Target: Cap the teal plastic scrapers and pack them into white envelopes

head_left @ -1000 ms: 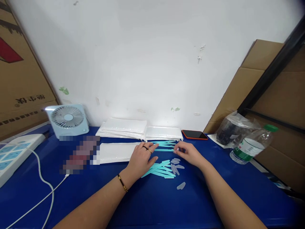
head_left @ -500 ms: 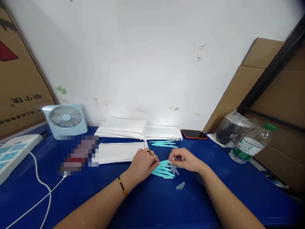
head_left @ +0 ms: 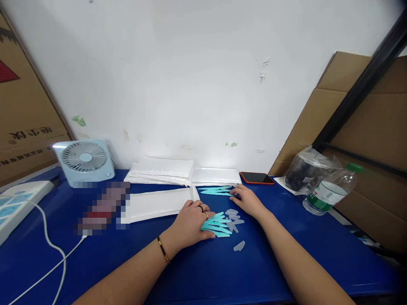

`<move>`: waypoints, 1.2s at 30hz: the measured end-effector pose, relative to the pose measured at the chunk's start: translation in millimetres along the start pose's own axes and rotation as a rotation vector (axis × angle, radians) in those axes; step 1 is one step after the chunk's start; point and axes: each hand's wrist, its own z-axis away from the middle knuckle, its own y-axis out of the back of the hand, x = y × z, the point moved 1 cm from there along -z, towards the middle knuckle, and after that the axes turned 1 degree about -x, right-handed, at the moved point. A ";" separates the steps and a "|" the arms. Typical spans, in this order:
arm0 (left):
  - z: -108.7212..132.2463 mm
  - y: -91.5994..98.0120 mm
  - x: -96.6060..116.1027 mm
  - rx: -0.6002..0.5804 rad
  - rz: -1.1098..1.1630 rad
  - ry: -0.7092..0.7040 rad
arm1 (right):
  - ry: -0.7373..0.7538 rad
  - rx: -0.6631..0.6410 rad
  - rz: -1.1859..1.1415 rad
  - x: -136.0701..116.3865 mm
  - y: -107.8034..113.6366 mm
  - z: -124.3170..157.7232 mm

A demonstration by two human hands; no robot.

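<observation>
Evidently, a sorting of small teal sticks is being carried out on the blue table (head_left: pixel 203 275). The left hand (head_left: pixel 190 222) is being rested, fingers loosely curled, on the near pile of teal sticks (head_left: pixel 218 226), gripping nothing; the right hand (head_left: pixel 246 201) is being laid flat and open at the end of the far group of teal sticks (head_left: pixel 216 191). Clear caps (head_left: pixel 233 218) are lying loose between the piles, so work is judged part done. White padded envelopes (head_left: pixel 165 169), a fan (head_left: pixel 84 159), a phone (head_left: pixel 257 178) and a bottle (head_left: pixel 327 190) are being kept along a scuffed white wall.
</observation>
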 end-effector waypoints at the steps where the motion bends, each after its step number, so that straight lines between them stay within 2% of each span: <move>1: -1.2 -2.8 -0.2 -0.011 -0.013 -0.003 | 0.011 -0.020 0.035 -0.6 -2.1 -1.1; 7: -17.4 -20.3 -9.4 0.019 -0.085 0.024 | 0.029 -0.026 0.259 -6.8 -6.0 1.5; 10: -21.5 -21.2 -10.6 0.047 -0.102 0.042 | 0.042 0.002 0.283 -6.6 -5.3 2.2; 12: -21.1 -16.5 -8.6 0.090 -0.097 0.054 | 0.031 0.036 0.218 -5.8 -1.5 2.9; 15: -18.7 -4.7 -4.7 0.221 -0.095 0.110 | 0.025 0.062 0.002 -9.0 8.4 7.2; 18: -17.3 3.6 -3.7 0.312 -0.109 0.152 | 0.059 -0.081 -0.252 -21.8 14.8 14.5; 20: -17.7 3.7 -5.2 0.274 -0.118 0.135 | 0.077 -0.185 -0.368 -32.1 14.7 18.2; 23: -19.1 -1.4 -10.3 0.161 -0.150 0.107 | 0.072 -0.224 -0.439 -38.6 12.0 19.2; 27: -20.4 -7.6 -18.4 0.148 -0.174 0.160 | 0.021 -0.237 -0.484 -23.9 11.5 17.0; 30: -20.5 -10.7 -20.9 0.177 -0.138 0.169 | 0.006 -0.194 -0.413 -8.6 11.4 14.0; 33: -20.4 -13.2 -20.0 0.208 -0.108 0.151 | -0.029 -0.027 -0.211 0.5 6.2 7.2; 36: -21.7 -16.8 -19.4 0.172 -0.129 0.135 | -0.031 0.022 -0.018 2.2 -3.2 -1.0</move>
